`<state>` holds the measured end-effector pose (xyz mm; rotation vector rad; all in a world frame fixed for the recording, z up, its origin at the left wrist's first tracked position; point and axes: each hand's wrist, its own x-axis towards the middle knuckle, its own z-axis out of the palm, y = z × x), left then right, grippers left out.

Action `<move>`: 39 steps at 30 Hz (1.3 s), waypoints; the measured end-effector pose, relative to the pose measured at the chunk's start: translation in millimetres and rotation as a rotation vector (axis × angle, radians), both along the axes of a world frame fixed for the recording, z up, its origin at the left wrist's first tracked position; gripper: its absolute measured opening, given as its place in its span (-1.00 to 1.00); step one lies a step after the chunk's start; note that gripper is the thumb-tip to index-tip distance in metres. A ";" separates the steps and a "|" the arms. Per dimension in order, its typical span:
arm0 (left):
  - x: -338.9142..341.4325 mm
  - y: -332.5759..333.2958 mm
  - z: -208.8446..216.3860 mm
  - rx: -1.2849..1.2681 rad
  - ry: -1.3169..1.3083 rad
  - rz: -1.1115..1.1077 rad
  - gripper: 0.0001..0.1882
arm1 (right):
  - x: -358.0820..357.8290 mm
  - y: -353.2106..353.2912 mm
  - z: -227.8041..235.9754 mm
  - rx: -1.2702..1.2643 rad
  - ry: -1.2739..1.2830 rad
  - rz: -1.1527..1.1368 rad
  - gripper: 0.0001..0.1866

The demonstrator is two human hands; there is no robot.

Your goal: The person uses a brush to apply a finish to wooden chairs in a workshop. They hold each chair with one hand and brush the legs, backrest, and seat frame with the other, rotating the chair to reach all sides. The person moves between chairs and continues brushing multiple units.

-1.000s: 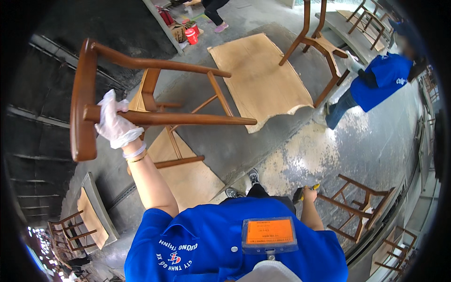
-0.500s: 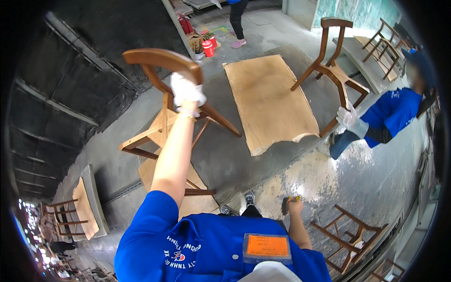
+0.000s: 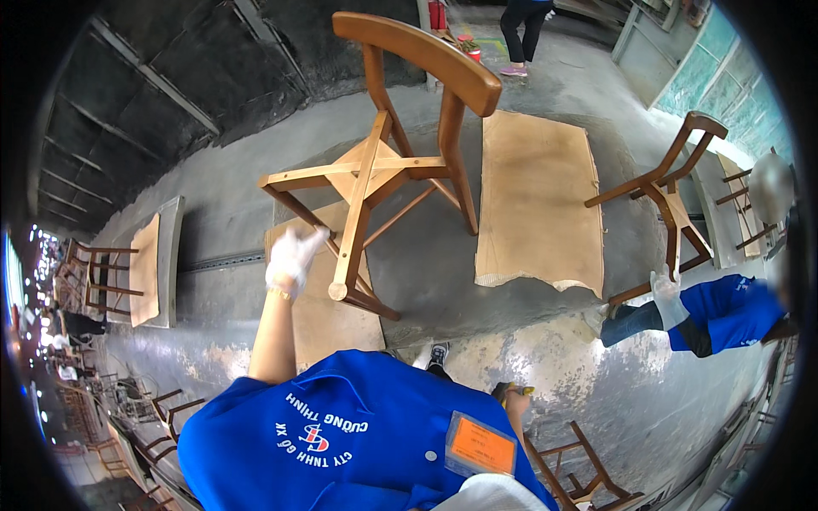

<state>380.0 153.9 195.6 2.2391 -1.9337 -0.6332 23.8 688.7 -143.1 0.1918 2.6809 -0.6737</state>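
Left hand point(image 3: 294, 260) has dropped from backrest point(image 3: 417, 53) toward chair frame point(image 3: 368, 166), half-curled, hold unclear; right hand point(image 3: 516, 404) grips a yellow-handled tool point(image 3: 529, 391); cardboard point(image 3: 341, 325) beneath likely prevents scratches.

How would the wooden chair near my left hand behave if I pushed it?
The chair should stay stiff, with wooden bars crossing at its middle. It's probably light for its size, being mostly open between them.

Dark wall point(image 3: 196, 68), patchy grey floor point(image 3: 639, 383), greenish panel point(image 3: 724, 81).
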 end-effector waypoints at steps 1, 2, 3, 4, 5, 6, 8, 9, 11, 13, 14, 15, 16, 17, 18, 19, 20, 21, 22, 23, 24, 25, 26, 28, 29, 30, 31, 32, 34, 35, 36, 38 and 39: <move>19.9 18.7 -18.3 0.171 0.359 -0.010 -0.24 | -1.2 2.8 -2.9 -0.073 -0.014 0.021 -0.79; 35.4 35.8 -34.0 0.342 0.679 0.018 -0.23 | -2.8 4.8 -5.9 -0.142 -0.038 0.045 -0.79; 41.8 48.4 -48.0 0.492 0.791 0.205 -0.27 | -3.9 5.8 -6.8 -0.145 -0.089 0.046 -0.78; 37.0 59.7 -63.8 0.580 1.149 0.175 -0.30 | -5.7 4.9 -7.7 -0.179 -0.084 0.076 -0.78; 29.3 70.9 -77.4 0.667 1.454 0.219 -0.33 | -7.2 2.5 -6.7 -0.140 -0.107 0.086 -0.77; 16.2 80.1 -89.4 0.538 1.520 0.087 -0.37 | -9.0 -1.5 -5.1 -0.060 -0.113 0.078 -0.76; -14.6 92.1 -102.4 0.265 1.594 -0.125 -0.43 | -13.6 -15.0 0.6 -0.113 -0.124 0.115 -0.75; -22.8 94.4 -101.9 0.323 1.630 0.011 -0.46 | -16.3 -24.3 3.6 -0.072 -0.103 0.103 -0.74; -38.8 90.6 -94.1 0.450 1.750 0.197 -0.51 | -19.7 -44.0 9.9 -0.170 -0.082 0.142 -0.86; -70.3 99.7 -86.6 0.450 1.790 0.260 -0.51 | -23.6 -60.4 14.4 -0.212 -0.109 0.114 -0.92; -90.3 108.6 -83.4 0.416 1.861 0.171 -0.50 | -26.3 -68.9 15.0 -0.310 -0.117 0.127 -0.95; -109.7 118.3 -80.0 0.392 1.930 0.110 -0.49 | -27.3 -74.0 15.8 -0.355 -0.086 0.184 -0.96; -128.2 123.9 -75.9 0.482 1.908 0.111 -0.48 | -29.3 -80.7 15.2 -0.398 -0.062 0.245 -0.96; -143.5 128.4 -70.6 0.561 1.927 0.079 -0.47 | -30.1 -84.5 16.0 -0.397 -0.038 0.282 -0.97; -156.2 128.0 -64.8 0.590 1.821 -0.115 -0.47 | -30.9 -89.8 16.1 -0.386 -0.025 0.306 -0.93; -167.3 125.2 -57.2 0.692 1.547 -0.200 -0.50 | -31.4 -92.8 18.0 -0.472 -0.034 0.295 -0.94; -173.0 119.0 -48.5 0.672 1.305 -0.439 -0.51 | -30.6 -96.3 20.1 -0.495 -0.045 0.240 -0.94; -178.9 110.2 -38.4 0.671 1.035 -0.648 -0.53 | -30.3 -99.5 22.9 -0.524 -0.065 0.162 -0.94; -174.5 97.0 -27.9 0.486 0.754 -0.899 -0.55 | -28.6 -99.8 27.0 -0.438 -0.009 0.260 -0.94; -176.1 85.6 -17.7 0.273 0.636 -1.045 -0.55 | -27.5 -101.0 30.2 -0.400 -0.028 0.276 -0.95; -171.9 75.9 -8.7 0.197 0.625 -1.009 -0.56 | -25.7 -98.6 34.0 -0.359 -0.048 0.295 -0.95; -165.2 65.7 0.5 0.124 0.612 -0.969 -0.58 | -25.0 -97.1 35.9 -0.321 -0.068 0.315 -0.96; -157.7 56.3 8.4 -0.136 0.651 -0.890 -0.60 | -23.9 -93.5 36.6 -0.323 -0.088 0.268 -0.85; -136.4 47.2 19.8 -0.483 0.716 -0.629 -0.64 | -25.8 -87.7 32.7 -0.258 -0.127 0.171 -0.85; -120.8 42.3 23.1 -0.619 0.765 -0.472 -0.67 | -30.2 -84.9 30.3 -0.231 -0.139 0.121 -0.85; -106.0 32.2 25.9 -0.698 0.630 -0.398 -0.67 | -33.9 -85.6 25.1 -0.363 -0.081 0.056 -0.85; -88.7 19.4 27.3 -0.859 0.520 -0.350 -0.66 | -43.6 -88.5 22.7 -0.586 -0.064 -0.021 -0.87; -74.5 9.4 25.0 -0.853 0.374 -0.306 -0.62 | -52.3 -93.3 22.1 -0.758 -0.079 -0.148 -0.88; -58.4 -3.8 10.8 -0.724 0.240 -0.229 -0.51 | -74.5 -113.2 31.8 -0.973 -0.009 -0.297 -0.85; -52.0 -6.0 1.2 -0.561 0.222 -0.179 -0.45 | -88.8 -131.1 42.9 -0.980 0.038 -0.382 -0.83; -50.4 -15.2 -7.0 -0.115 0.579 -0.023 -0.29 | -105.0 -149.8 62.8 -1.032 0.020 -0.314 -0.83; -52.8 -16.7 -26.8 -0.109 0.626 0.051 -0.19 | -133.6 -193.7 119.7 -1.219 -0.069 -0.260 -0.87; -55.4 -15.5 -34.1 -0.105 0.643 0.096 -0.14 | -143.5 -222.8 151.9 -1.356 -0.114 -0.299 -0.85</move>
